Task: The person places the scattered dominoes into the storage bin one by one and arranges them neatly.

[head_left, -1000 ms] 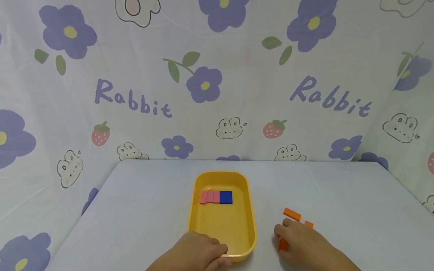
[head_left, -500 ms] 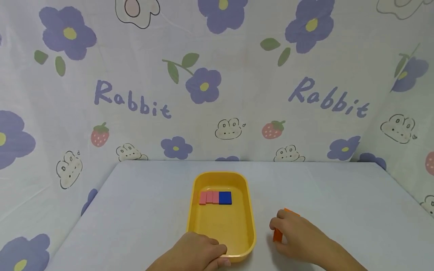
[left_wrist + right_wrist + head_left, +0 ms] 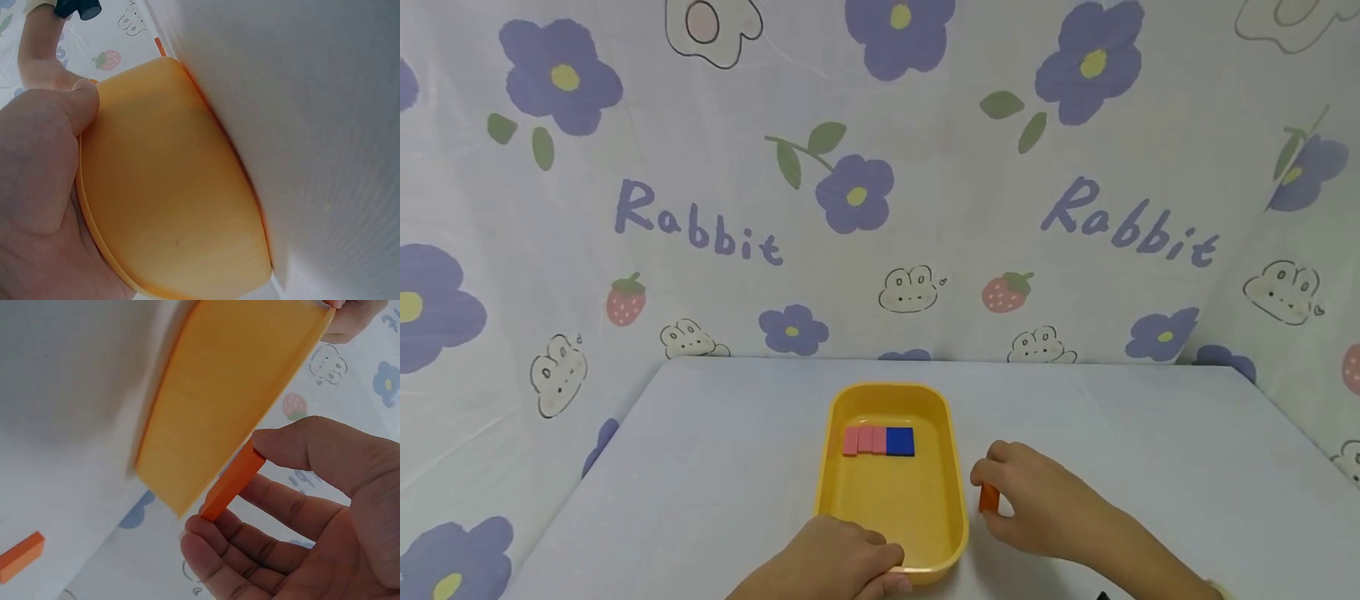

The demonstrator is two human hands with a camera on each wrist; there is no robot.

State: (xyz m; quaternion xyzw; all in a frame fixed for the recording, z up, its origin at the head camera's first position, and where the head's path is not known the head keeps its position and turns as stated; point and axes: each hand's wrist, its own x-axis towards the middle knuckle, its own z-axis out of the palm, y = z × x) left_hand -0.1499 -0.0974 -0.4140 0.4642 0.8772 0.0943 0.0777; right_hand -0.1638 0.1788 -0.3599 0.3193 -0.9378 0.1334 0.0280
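My right hand pinches an orange rectangular block by its two ends, just right of the yellow tray. In the right wrist view the block spans from thumb to fingertips, beside the tray's outer wall. The left hand grips the near rim of the tray; in the left wrist view its thumb lies over the rim. Inside, toward the far end, several pink blocks lie side by side against a blue square.
Another orange block lies on the white tabletop in the right wrist view; my right hand and arm seem to cover that spot in the head view. Patterned cloth hangs behind the table's far edge.
The right hand has taken the orange block from the table at the right and carried it left, close to the tray. My left hand keeps its grip on the rim.
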